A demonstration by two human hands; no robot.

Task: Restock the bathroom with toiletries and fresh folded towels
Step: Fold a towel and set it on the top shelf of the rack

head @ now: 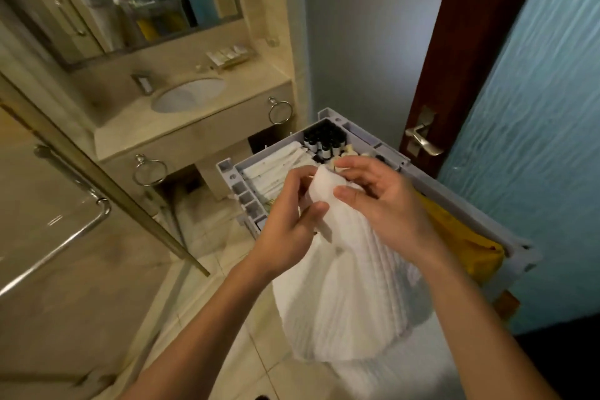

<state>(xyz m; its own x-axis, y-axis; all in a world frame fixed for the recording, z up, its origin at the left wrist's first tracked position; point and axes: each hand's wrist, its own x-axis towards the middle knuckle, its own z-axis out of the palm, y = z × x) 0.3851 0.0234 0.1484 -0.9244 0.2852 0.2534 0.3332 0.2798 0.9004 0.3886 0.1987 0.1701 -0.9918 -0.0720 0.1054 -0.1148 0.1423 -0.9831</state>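
Note:
A white ribbed towel (347,295) hangs in front of me over the grey housekeeping cart (461,201). My left hand (289,224) pinches its top edge from the left. My right hand (383,201) grips the same bunched top from the right, thumb across the cloth. In the cart's top tray lie small dark-capped toiletry bottles (323,140) and white wrapped packets (276,169). A yellow bag (461,237) hangs in the cart behind the towel. On the beige vanity counter (227,97) a tray of small toiletries (230,55) stands beside the oval sink (188,94).
Two chrome towel rings (280,111) (150,170) hang on the vanity front. A glass shower door with a chrome bar handle (74,221) fills the left. A dark wooden door with a lever handle (423,140) stands open at right beside a blue textured panel (535,140).

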